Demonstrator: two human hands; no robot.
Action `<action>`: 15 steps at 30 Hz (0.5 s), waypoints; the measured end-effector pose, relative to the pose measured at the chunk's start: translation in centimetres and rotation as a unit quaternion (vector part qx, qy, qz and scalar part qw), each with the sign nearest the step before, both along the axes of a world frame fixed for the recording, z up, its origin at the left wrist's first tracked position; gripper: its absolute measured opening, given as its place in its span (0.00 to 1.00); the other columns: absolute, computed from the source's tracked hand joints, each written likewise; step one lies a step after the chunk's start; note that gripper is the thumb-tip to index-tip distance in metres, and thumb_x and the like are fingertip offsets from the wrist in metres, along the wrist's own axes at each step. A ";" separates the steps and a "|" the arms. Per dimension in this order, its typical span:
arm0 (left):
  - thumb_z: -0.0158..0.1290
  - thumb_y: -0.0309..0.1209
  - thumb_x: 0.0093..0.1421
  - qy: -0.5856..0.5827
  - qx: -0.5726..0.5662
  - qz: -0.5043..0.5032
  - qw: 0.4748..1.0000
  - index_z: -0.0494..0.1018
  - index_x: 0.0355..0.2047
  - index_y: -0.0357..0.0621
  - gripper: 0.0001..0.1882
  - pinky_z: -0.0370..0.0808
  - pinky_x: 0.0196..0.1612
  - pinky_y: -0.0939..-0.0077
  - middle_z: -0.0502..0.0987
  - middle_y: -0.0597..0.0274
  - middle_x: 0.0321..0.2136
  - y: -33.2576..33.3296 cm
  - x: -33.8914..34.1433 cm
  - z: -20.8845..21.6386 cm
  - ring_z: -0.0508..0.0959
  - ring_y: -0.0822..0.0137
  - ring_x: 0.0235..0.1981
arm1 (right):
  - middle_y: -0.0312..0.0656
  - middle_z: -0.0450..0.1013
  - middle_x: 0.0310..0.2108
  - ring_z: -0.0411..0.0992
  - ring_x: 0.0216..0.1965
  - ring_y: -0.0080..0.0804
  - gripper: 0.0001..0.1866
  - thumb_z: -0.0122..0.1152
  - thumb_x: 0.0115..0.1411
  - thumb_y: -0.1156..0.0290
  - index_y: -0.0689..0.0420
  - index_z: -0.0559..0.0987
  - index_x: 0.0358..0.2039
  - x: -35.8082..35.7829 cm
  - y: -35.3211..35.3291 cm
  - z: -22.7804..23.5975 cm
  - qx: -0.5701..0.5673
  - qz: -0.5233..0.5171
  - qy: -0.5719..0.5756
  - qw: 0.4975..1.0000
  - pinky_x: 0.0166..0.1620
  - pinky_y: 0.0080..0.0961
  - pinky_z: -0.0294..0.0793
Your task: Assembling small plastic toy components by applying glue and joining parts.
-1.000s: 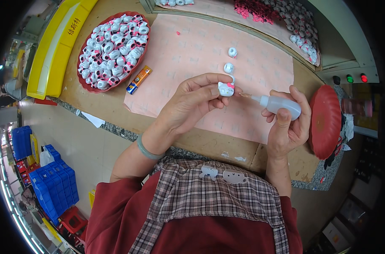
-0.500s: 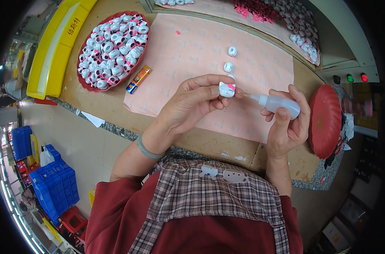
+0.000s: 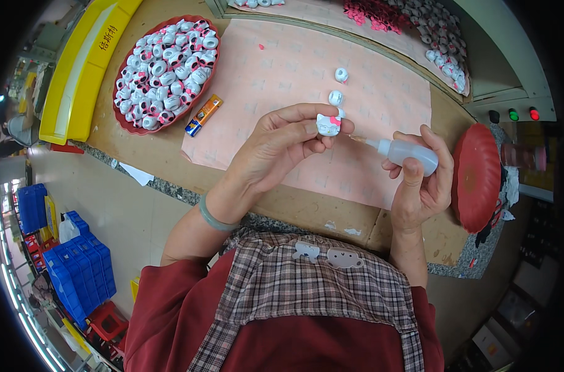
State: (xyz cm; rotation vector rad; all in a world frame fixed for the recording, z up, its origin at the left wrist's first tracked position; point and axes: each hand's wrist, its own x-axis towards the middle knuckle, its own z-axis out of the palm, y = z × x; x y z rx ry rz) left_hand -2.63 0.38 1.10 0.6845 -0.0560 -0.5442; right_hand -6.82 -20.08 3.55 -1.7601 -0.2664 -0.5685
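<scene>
Between the thumb and fingers of my left hand (image 3: 280,142) is a small white cat-head figurine (image 3: 328,126) with a pink bow, its face turned up. My right hand (image 3: 426,183) grips a translucent squeeze bottle (image 3: 412,155) on its side. The bottle's thin nozzle (image 3: 359,139) points left at the figurine, with a small gap between them. Just beyond my left fingers, a short row of white cat heads stands on the pink paper (image 3: 275,80), among them a nearer one (image 3: 336,98) and a farther one (image 3: 341,75).
At the left, a red scalloped bowl (image 3: 119,118) is heaped with white heads, beside a yellow tray (image 3: 77,80). A small orange-and-blue packet (image 3: 204,115) lies near it. A red dish (image 3: 478,177) stands at the right. Pink and grey parts (image 3: 375,17) fill the back shelf.
My left hand has drawn the cat head slightly left, away from the nozzle, widening the gap. The right hand and bottle have hardly moved.
</scene>
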 end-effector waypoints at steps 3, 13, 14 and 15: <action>0.46 0.23 0.59 0.002 0.004 0.006 1.000 0.67 0.49 0.29 0.17 0.72 0.50 0.76 0.71 0.35 0.45 -0.1 0.0 -0.1 0.75 0.61 0.44 | 0.52 0.74 0.35 0.70 0.22 0.25 0.21 0.54 0.61 0.65 0.66 0.66 0.50 0.0 0.0 -0.1 -0.002 0.006 0.003 1.000 0.23 0.15 0.68; 0.47 0.23 0.60 0.038 -0.006 -0.016 0.999 0.70 0.46 0.33 0.14 0.73 0.43 0.80 0.75 0.45 0.42 -0.3 -0.2 -0.1 0.75 0.74 0.35 | 0.51 0.75 0.34 0.72 0.24 0.23 0.18 0.54 0.60 0.73 0.66 0.67 0.49 0.3 0.1 -0.5 0.055 0.030 0.013 0.998 0.26 0.13 0.70; 0.47 0.23 0.60 0.038 -0.006 -0.016 0.999 0.70 0.46 0.33 0.14 0.73 0.43 0.80 0.75 0.45 0.42 -0.3 -0.2 -0.1 0.75 0.74 0.35 | 0.51 0.75 0.34 0.71 0.24 0.23 0.18 0.54 0.60 0.73 0.66 0.67 0.49 0.4 0.1 -0.6 0.057 0.030 0.011 0.998 0.26 0.13 0.70; 0.46 0.23 0.60 0.043 -0.006 -0.017 0.999 0.70 0.46 0.32 0.15 0.73 0.43 0.80 0.75 0.45 0.42 -0.3 -0.1 -0.1 0.75 0.73 0.35 | 0.51 0.75 0.34 0.71 0.24 0.23 0.18 0.54 0.60 0.73 0.66 0.67 0.49 0.5 0.1 -0.6 0.057 0.030 0.010 0.998 0.26 0.13 0.70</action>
